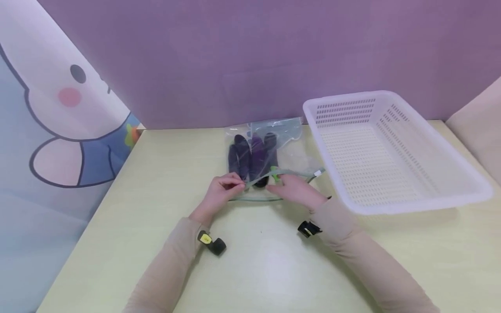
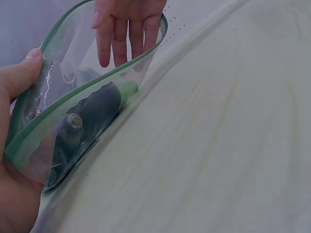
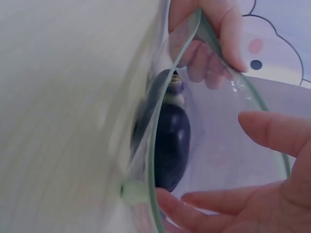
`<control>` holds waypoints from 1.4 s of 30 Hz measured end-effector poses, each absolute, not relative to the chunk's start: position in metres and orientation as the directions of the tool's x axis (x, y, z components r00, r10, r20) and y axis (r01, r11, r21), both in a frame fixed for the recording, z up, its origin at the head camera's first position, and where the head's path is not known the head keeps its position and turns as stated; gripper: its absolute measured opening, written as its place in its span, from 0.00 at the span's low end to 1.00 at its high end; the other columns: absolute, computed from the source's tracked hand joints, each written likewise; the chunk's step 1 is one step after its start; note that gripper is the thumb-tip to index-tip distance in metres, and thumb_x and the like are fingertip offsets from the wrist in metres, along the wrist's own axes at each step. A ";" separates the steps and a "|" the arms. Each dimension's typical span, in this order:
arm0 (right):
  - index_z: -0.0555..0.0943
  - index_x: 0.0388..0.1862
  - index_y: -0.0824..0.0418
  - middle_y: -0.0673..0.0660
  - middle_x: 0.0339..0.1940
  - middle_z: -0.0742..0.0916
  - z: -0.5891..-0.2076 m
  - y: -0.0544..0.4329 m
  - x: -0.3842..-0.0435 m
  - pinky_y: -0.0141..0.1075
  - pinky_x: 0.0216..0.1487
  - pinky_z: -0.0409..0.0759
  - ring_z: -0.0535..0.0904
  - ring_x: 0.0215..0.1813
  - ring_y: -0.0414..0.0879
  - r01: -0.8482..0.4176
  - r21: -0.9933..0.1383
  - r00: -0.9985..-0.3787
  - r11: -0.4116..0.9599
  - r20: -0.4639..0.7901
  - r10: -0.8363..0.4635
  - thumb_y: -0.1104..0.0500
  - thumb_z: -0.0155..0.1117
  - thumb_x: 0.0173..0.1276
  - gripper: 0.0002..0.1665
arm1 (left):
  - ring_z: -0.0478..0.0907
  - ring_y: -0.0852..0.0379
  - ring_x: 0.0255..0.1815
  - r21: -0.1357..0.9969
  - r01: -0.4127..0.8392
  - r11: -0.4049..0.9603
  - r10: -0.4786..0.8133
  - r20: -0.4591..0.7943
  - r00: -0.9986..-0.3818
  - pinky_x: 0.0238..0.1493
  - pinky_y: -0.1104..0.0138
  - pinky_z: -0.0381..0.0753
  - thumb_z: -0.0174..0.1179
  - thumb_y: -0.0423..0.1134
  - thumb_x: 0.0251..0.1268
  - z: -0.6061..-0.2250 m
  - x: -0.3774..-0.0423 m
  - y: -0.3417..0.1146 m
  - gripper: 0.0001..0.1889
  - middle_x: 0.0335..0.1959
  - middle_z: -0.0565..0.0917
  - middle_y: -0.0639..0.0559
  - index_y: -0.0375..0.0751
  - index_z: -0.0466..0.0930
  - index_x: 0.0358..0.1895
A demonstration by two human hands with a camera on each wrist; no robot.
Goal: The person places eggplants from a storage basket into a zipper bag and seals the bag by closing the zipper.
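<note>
A clear zip bag point(image 1: 291, 130) with a green-edged mouth lies flat at the back of the table, its mouth toward me. Several dark purple eggplants point(image 1: 257, 158) sit side by side inside it; one has a bright green stem end point(image 2: 128, 90) near the mouth. My left hand point(image 1: 224, 190) pinches the left corner of the bag's mouth between thumb and fingers. At the right side of the mouth, my right hand point(image 1: 296, 190) reaches in with fingers extended, its fingertips point(image 3: 167, 200) close by the green stem end. The mouth gapes between both hands.
To the right stands a white plastic basket point(image 1: 424, 205) with slotted walls, close beside the bag. A purple wall point(image 1: 266, 65) rises behind the table point(image 1: 250, 261). Cartoon-printed cloth point(image 1: 58, 121) hangs on the left.
</note>
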State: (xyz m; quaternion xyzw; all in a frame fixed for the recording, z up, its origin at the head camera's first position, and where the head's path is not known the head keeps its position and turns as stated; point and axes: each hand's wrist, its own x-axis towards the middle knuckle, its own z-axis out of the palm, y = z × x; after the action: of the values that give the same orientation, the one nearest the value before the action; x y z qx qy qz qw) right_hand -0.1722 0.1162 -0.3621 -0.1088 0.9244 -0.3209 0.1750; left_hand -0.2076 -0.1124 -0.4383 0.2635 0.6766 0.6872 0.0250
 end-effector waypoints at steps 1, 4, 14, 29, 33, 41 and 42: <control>0.64 0.66 0.75 0.71 0.65 0.72 -0.361 0.117 -0.170 0.54 0.65 0.67 0.68 0.65 0.66 -0.102 -0.629 -0.913 0.771 -0.248 -0.323 0.45 0.51 0.71 0.38 | 0.75 0.66 0.32 0.943 0.322 -0.084 0.391 0.329 -0.860 0.34 0.78 0.75 0.66 0.33 0.54 -0.438 -0.208 -0.112 0.14 0.30 0.81 0.58 0.64 0.85 0.29; 0.65 0.65 0.75 0.71 0.63 0.74 -0.360 0.120 -0.166 0.53 0.65 0.68 0.70 0.64 0.65 -0.139 -0.625 -0.909 0.768 -0.227 -0.350 0.46 0.52 0.71 0.37 | 0.76 0.66 0.32 0.943 0.316 -0.099 0.387 0.329 -0.861 0.34 0.78 0.75 0.68 0.36 0.54 -0.439 -0.208 -0.112 0.10 0.30 0.81 0.55 0.63 0.85 0.29; 0.71 0.61 0.73 0.68 0.61 0.77 -0.356 0.123 -0.153 0.52 0.66 0.66 0.70 0.65 0.62 -0.303 -0.573 -0.876 0.762 -0.147 -0.459 0.51 0.52 0.72 0.30 | 0.76 0.65 0.32 0.945 0.307 -0.111 0.363 0.326 -0.873 0.34 0.77 0.76 0.68 0.34 0.54 -0.437 -0.207 -0.112 0.01 0.29 0.81 0.52 0.45 0.87 0.30; 0.72 0.63 0.64 0.59 0.51 0.84 -0.305 0.154 -0.124 0.47 0.53 0.78 0.80 0.50 0.51 -0.383 -0.564 -0.875 0.732 -0.031 -0.483 0.50 0.55 0.71 0.27 | 0.75 0.65 0.30 0.950 0.304 -0.070 0.320 0.310 -0.896 0.33 0.77 0.74 0.59 0.20 0.56 -0.435 -0.208 -0.111 0.20 0.27 0.81 0.63 0.56 0.85 0.28; 0.71 0.65 0.62 0.59 0.51 0.84 -0.289 0.171 -0.121 0.50 0.51 0.77 0.80 0.50 0.52 -0.331 -0.513 -0.922 0.792 -0.003 -0.387 0.49 0.56 0.71 0.28 | 0.74 0.66 0.30 0.949 0.308 -0.063 0.298 0.312 -0.902 0.33 0.77 0.74 0.58 0.19 0.56 -0.435 -0.209 -0.111 0.11 0.26 0.81 0.63 0.38 0.85 0.28; 0.70 0.65 0.64 0.62 0.53 0.83 -0.283 0.192 -0.126 0.51 0.51 0.75 0.79 0.51 0.55 -0.235 -0.467 -0.965 0.852 0.007 -0.263 0.51 0.58 0.69 0.30 | 0.74 0.66 0.29 0.952 0.305 -0.038 0.324 0.301 -0.897 0.33 0.77 0.74 0.58 0.19 0.56 -0.433 -0.207 -0.110 0.06 0.26 0.80 0.64 0.13 0.75 0.34; 0.70 0.65 0.64 0.62 0.52 0.83 -0.283 0.193 -0.126 0.51 0.51 0.75 0.79 0.51 0.55 -0.232 -0.468 -0.966 0.853 0.006 -0.260 0.51 0.58 0.69 0.30 | 0.74 0.66 0.29 0.952 0.303 -0.038 0.336 0.297 -0.894 0.32 0.77 0.74 0.58 0.19 0.56 -0.434 -0.207 -0.110 0.06 0.27 0.80 0.64 0.13 0.75 0.34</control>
State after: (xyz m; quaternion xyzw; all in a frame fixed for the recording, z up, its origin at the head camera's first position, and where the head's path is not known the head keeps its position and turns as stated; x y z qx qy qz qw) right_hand -0.1258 0.1927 -0.2829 -0.1279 0.9621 -0.2393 0.0285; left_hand -0.2067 -0.1098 -0.4335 0.2300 0.6936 0.6826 0.0121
